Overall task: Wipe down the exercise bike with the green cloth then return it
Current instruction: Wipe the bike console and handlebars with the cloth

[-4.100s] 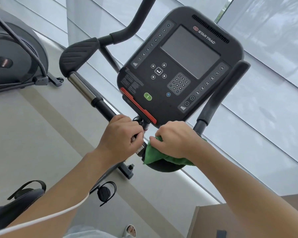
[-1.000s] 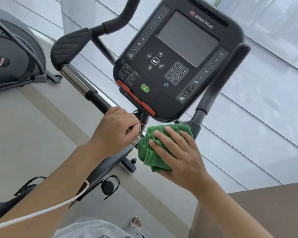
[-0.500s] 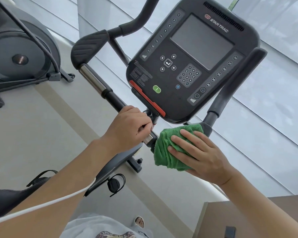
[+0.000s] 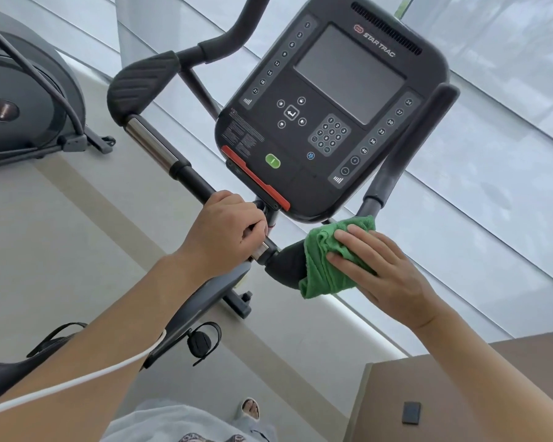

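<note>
Head view, looking down at two bare hands working on an exercise bike [image 4: 332, 122]. The left hand [image 4: 225, 232] is curled tight around the bike's left handlebar [image 4: 173, 164], gripping the black bar just below its shiny metal section and right beside the console stem. The right hand [image 4: 387, 275] lies flat, fingers straight and slightly spread, pressing a green cloth [image 4: 324, 266] against the dark rounded hub where the handlebars meet. The cloth is bunched and draped over the right side of that hub, at about five o'clock from the console [image 4: 329, 113], with its upper edge touching the base of the right handlebar [image 4: 406, 148].

The console is a dark panel tilted toward the viewer, with a blank screen, a number keypad, a green button and a red strip along its lower left edge; the brand reads STAR TRAC. The left handlebar rises toward ten o'clock and ends in a ribbed black pad. The right handlebar rises toward one o'clock beside the console.

A white cable [image 4: 77, 382] runs along the left forearm. Below the hands, at six o'clock, a pedal [image 4: 201, 342] with a strap shows over the pale floor [image 4: 45, 250]. Another exercise machine [image 4: 23, 100] stands at nine o'clock. At four o'clock, a brown counter [image 4: 460, 393] corner carries a small dark object [image 4: 411, 412]. Pale window blinds [image 4: 508, 122] fill the background.
</note>
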The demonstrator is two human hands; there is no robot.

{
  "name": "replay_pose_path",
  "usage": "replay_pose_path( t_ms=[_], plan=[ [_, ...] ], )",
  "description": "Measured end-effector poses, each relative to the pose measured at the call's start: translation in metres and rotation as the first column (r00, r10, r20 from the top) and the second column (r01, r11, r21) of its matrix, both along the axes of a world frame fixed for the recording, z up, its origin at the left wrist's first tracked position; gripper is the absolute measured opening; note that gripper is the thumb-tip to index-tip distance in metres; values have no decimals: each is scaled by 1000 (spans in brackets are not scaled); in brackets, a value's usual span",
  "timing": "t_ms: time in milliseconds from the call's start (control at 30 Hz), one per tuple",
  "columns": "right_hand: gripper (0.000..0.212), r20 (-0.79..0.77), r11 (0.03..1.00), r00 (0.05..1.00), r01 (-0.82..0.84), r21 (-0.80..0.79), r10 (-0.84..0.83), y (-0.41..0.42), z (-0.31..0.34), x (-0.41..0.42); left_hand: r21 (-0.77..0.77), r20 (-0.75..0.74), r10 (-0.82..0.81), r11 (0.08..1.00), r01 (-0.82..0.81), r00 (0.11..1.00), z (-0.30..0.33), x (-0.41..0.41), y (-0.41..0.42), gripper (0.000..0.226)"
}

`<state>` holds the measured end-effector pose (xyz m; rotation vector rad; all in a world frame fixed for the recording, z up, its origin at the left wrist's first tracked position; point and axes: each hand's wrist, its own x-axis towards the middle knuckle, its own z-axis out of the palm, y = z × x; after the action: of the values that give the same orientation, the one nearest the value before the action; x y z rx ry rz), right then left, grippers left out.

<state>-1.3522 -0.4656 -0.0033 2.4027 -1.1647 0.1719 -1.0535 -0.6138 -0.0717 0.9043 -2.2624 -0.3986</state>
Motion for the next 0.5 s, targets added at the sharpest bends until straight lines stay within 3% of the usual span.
replay_pose_path(
  t_ms=[233, 500],
  plan=[
    [36, 136, 992, 983, 126, -7, -124, -2, -6, 8, -3, -21, 58, 998, -58, 998, 0, -5, 3, 31],
    [47, 317, 982, 931, 188, 15, -183, 19, -37, 46, 6, -28, 49, 999, -49, 998, 8, -5, 8, 24]
  ],
)
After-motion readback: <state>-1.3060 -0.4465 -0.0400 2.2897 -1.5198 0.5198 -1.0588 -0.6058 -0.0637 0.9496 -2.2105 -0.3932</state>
